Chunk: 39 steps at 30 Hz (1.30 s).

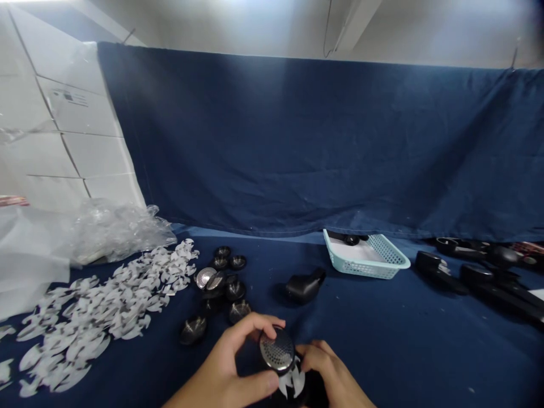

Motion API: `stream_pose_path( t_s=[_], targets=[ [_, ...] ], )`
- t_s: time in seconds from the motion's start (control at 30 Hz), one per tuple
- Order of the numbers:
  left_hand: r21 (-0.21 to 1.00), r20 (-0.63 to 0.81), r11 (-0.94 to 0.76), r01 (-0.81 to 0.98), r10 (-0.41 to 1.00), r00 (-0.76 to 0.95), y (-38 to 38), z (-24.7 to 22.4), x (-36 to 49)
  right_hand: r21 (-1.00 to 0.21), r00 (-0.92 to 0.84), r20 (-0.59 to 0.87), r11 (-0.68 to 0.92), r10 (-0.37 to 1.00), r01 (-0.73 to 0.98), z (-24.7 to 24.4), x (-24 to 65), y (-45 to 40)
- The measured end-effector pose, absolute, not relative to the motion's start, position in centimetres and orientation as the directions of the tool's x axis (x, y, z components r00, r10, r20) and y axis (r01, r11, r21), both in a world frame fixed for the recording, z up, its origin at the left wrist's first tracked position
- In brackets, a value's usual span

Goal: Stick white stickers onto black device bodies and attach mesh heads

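Observation:
Between thumb and fingers, my left hand [233, 368] grips a round black cap with a perforated metal disc [277, 350], tilted toward me. Just below the cap, a white plastic piece [293, 381] with curved blades shows. It sits on a dark part that is mostly hidden near the bottom edge. My right hand [334, 371] is closed around that dark part, its fingers by the cap's right rim. Whether cap and dark part are joined, I cannot tell. Beyond my left hand lie several round black caps [193, 330], one with its perforated metal face [205, 277] up.
A heap of white plastic pieces [123, 294] spreads on the left, beside clear plastic bags [114, 226]. Ahead lies a curved black housing [304, 286]. A light-blue basket [365, 267] with black parts stands behind it. Long black bodies [440, 273] lie right. A blue curtain [314, 147] hangs behind.

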State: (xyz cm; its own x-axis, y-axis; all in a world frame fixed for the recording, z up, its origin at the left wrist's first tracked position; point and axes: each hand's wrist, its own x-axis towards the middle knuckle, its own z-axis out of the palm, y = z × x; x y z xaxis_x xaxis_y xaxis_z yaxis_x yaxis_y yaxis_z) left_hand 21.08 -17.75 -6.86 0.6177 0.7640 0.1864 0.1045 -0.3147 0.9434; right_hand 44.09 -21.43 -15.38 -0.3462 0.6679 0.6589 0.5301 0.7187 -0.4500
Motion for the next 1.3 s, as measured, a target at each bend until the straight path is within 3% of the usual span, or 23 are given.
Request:
stream_pose_path(
  t_s=[0.1, 0.3, 0.8, 1.1, 1.3],
  targets=[
    [0.931, 0.164, -0.327, 0.165, 0.775, 0.610, -18.6, -7.2, 21.9, -0.596, -0.241, 0.597, 0.624, 0.765, 0.505, -17.1, 44.4, -21.5],
    [0.924, 0.137, -0.336, 0.183, 0.736, 0.663, -18.8, -7.5, 22.5, -0.792, -0.282, 0.391, 0.476, 0.876, 0.382, -17.3, 44.7, -21.5],
    [0.912, 0.100, -0.330, 0.245, 0.755, 0.648, -18.2, -8.4, 22.4, -0.765, -0.306, 0.372, 0.476, 0.876, 0.433, -15.9, 44.6, -21.5],
    [0.933, 0.181, -0.347, 0.095, 0.681, 0.710, -17.2, -9.8, 22.9, -0.819, -0.308, 0.285, 0.397, 0.908, 0.414, -15.6, 44.7, -21.4],
    [0.854, 0.149, -0.447, 0.266, 0.701, 0.697, -17.5, -9.5, 23.2, -0.835, -0.297, 0.258, 0.367, 0.920, 0.411, -15.0, 44.4, -21.4]
  ],
)
